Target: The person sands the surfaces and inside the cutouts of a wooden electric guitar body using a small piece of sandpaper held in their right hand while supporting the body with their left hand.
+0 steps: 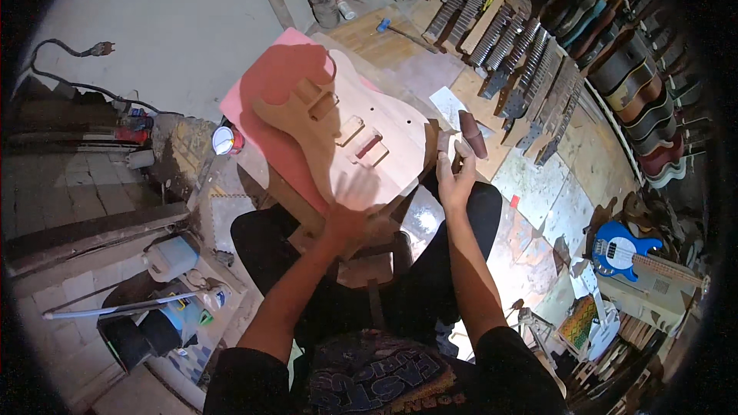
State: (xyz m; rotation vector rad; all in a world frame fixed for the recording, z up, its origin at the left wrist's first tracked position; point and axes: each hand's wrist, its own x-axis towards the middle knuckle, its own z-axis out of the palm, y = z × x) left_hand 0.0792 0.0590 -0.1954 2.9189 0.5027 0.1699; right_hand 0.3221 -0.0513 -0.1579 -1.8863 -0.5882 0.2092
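An unfinished wooden electric guitar body (384,127) with routed cavities and small holes lies on a pink board (254,69) in front of me. My left hand (352,198) is over the lower left part of the body, blurred, its fingers apart; whether it touches the wood I cannot tell. My right hand (455,178) is at the body's right edge, fingers wrapped round a small pale block (455,142). A dark reddish-brown roll or strip (471,132) lies just beyond that hand.
Several guitar necks (496,42) lie on boards at the back right, near a blue mallet (384,25). Guitar bodies (646,115) line a right-hand rack. A blue bass (619,250) is lower right. A white can (224,141), jug (171,255) and cable (58,65) are on the left.
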